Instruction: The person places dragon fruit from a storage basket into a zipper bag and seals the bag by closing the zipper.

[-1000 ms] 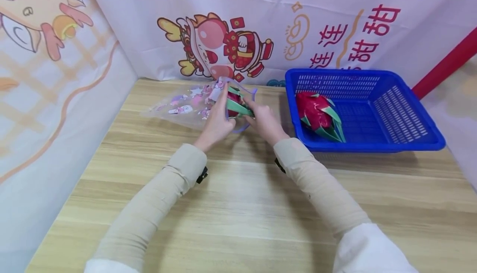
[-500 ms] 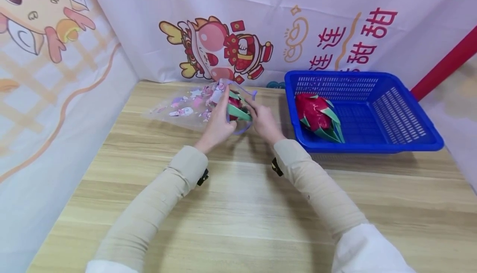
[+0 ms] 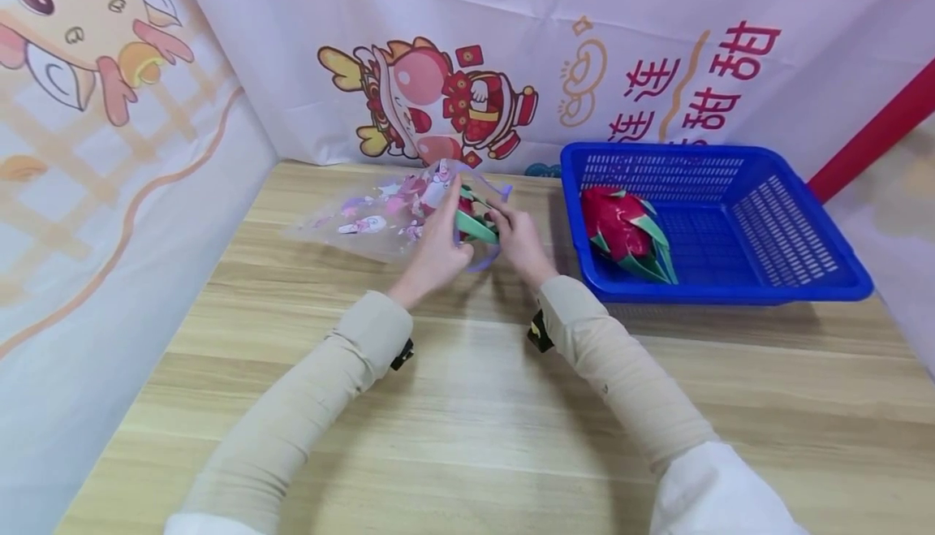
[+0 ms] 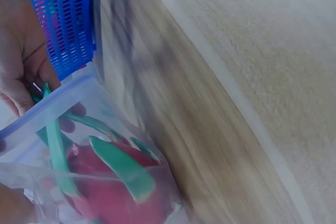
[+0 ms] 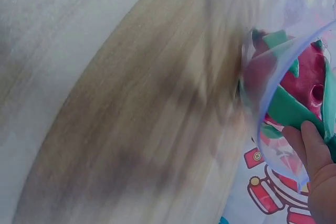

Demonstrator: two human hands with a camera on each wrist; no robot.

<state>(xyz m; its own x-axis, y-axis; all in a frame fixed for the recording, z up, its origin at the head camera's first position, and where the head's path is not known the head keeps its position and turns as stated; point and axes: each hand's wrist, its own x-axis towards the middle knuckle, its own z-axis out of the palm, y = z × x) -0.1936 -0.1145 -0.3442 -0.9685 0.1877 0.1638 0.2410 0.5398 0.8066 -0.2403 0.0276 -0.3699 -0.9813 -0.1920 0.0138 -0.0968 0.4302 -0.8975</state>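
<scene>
A clear plastic bag (image 3: 365, 218) with pink and purple prints and a lilac rim lies on its side, its mouth towards the right. My left hand (image 3: 433, 252) grips the bag at its mouth. Inside sits a model dragon fruit (image 4: 118, 190), red with green leaves that point out of the opening. My right hand (image 3: 520, 241) reaches to the mouth and pinches the leaf end of this fruit; two fingers (image 5: 310, 142) show against a green leaf in the right wrist view. Both hands hide part of the fruit in the head view.
A blue perforated basket (image 3: 719, 293) stands to the right, with a second dragon fruit (image 3: 621, 222) at its left end. Behind the wooden table (image 3: 467, 421) hangs a printed white cloth (image 3: 270, 48), and another printed sheet (image 3: 146, 218) covers the left side.
Bag, fruit and both hands have shifted slightly right in the head view. The fruit shows a little less at the bag's mouth. The basket and its fruit stay in place.
</scene>
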